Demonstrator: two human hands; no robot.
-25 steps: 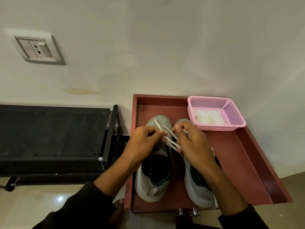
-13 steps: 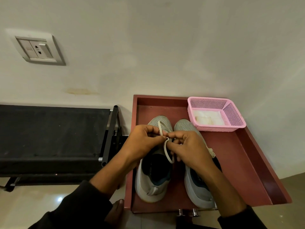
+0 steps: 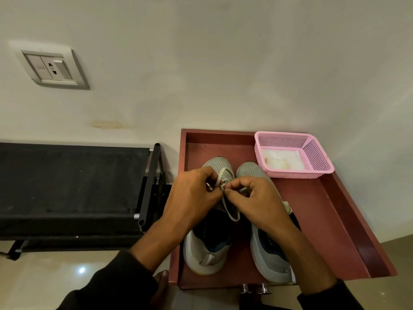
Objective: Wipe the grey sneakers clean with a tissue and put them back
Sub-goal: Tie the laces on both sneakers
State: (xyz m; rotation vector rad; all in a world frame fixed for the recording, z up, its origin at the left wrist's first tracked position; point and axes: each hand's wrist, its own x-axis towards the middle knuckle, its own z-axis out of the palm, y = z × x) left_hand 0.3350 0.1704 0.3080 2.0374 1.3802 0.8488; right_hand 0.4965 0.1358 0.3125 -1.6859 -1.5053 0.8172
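- Both hands pinch the white lace [image 3: 231,212] of the left-side sneaker [image 3: 209,240]; left hand [image 3: 192,198] and right hand [image 3: 257,202] meet fingertip to fingertip over its tongue, fingers curled round the lace; a loop hangs below them
- Hidden: the knot itself sits under the fingertips; the right-side sneaker [image 3: 268,253] is half covered by the right wrist
- Two grey sneakers stand side by side, toes to the wall, in a red-brown tray [image 3: 335,220]
- One pink basket [image 3: 312,157] in the tray's far right corner holds white tissue [image 3: 283,161]
- One black rack [image 3: 67,186] stands left of the tray; one wall socket [image 3: 53,69] above it
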